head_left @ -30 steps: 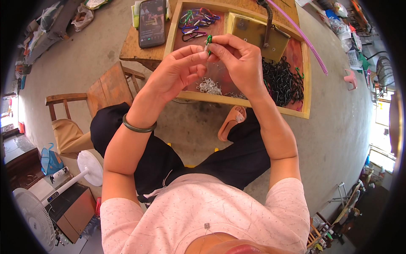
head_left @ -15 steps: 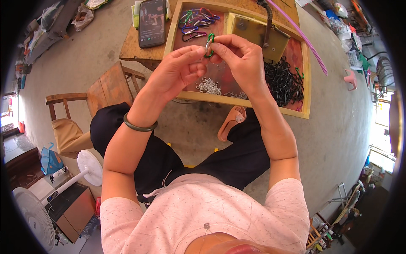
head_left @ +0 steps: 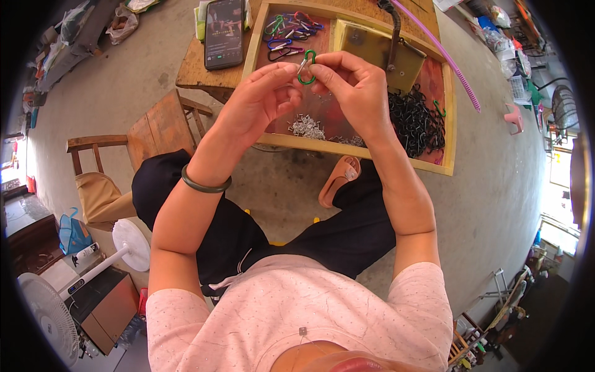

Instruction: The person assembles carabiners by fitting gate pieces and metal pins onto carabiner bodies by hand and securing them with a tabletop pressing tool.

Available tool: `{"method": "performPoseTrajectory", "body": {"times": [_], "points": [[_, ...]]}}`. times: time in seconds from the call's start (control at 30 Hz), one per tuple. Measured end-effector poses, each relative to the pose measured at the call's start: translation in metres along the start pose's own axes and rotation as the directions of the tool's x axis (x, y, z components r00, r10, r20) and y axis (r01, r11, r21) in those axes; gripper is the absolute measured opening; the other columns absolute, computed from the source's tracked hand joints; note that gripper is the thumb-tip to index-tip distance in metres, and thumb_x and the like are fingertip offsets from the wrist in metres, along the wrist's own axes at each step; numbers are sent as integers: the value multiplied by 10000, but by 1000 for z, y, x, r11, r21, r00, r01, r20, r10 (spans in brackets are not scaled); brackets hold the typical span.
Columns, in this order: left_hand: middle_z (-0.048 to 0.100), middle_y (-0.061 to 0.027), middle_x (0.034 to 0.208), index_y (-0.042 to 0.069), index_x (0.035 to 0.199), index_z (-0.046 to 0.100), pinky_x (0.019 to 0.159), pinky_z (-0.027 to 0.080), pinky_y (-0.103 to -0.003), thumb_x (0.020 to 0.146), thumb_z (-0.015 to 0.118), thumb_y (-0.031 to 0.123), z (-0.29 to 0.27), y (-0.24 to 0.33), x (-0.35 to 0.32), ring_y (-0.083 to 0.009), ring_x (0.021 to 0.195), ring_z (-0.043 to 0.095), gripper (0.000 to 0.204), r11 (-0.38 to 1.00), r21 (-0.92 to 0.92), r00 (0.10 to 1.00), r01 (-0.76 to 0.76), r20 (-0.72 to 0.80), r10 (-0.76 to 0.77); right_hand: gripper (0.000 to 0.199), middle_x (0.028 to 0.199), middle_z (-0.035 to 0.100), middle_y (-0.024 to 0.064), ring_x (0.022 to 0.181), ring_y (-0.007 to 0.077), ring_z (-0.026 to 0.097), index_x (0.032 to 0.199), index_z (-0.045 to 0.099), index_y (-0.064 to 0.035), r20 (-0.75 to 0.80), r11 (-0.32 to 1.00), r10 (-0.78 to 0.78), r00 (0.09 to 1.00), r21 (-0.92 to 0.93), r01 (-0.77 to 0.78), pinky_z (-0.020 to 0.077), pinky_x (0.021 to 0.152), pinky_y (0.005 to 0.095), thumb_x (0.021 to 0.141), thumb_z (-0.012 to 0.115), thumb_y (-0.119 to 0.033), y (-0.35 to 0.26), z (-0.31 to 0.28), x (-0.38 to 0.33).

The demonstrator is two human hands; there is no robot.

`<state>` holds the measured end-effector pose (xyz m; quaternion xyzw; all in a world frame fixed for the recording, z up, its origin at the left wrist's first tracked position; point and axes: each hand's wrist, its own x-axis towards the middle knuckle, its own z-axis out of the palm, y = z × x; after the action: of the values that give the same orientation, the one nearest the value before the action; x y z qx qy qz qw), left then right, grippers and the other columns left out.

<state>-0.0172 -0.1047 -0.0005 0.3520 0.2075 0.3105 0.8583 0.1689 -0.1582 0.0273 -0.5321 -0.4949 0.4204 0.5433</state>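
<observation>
Fingertips of both my left hand (head_left: pixel 260 99) and right hand (head_left: pixel 353 87) still pinch the green carabiner (head_left: pixel 305 67), now lifted slightly above the tray (head_left: pixel 347 147), assembly ongoing

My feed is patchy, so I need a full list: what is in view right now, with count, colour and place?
carabiner: one, green, pinched between both hands over the tray
tray: one, wooden, yellow rim, on the bench
clips: a bunch, mixed colours, tray's far left corner
black pile: one heap, tray's right side
silver bits: small heap, tray's near edge
plate: one, brass-coloured, tray's far side
phone: one, black, left of the tray
tube: one, purple, across the tray's right corner
stool: one, wooden, left
fan: one, white, lower left
left hand: bangle on its wrist
right hand
</observation>
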Motion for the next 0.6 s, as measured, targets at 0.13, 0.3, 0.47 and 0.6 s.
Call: {"method": "performPoseTrajectory", "body": {"times": [0.13, 0.3, 0.47, 0.6], "points": [[698, 4, 967, 44, 1133, 682, 664, 475, -193, 1008, 676, 172, 5, -1, -1, -42, 776, 618, 179, 974, 195, 983, -120, -116, 144, 149, 893, 770, 71, 805, 108, 713, 1051, 736, 43, 19, 999, -1, 1000, -34, 1, 572, 742, 252, 962, 701, -72, -1, 0, -2], [707, 17, 889, 47, 1076, 705, 632, 475, -186, 969, 743, 158, 10, 2, -2, -23, 757, 621, 160, 877, 433, 943, -209, -150, 299, 183, 947, 772, 83, 881, 112, 715, 1089, 720, 44, 42, 995, -47, 998, -83, 50, 570, 748, 254, 960, 703, -84, -6, 0, -4], [727, 0, 925, 12, 1059, 695, 686, 521, -203, 963, 746, 133, 14, 0, -3, -45, 781, 640, 163, 779, 552, 892, -299, -129, 434, 153, 935, 738, 69, 828, 163, 710, 1040, 705, 1, -11, 931, -254, 967, -275, 241, 559, 725, 303, 896, 729, -46, -3, 4, -3], [720, 2, 907, 9, 1043, 689, 693, 523, -202, 953, 752, 105, 18, -5, -2, -43, 783, 644, 146, 744, 584, 859, -324, -147, 490, 171, 894, 666, 79, 775, 275, 670, 955, 666, -51, 32, 612, -660, 751, -558, 561, 536, 695, 366, 809, 748, -13, 8, 5, 3]]}}
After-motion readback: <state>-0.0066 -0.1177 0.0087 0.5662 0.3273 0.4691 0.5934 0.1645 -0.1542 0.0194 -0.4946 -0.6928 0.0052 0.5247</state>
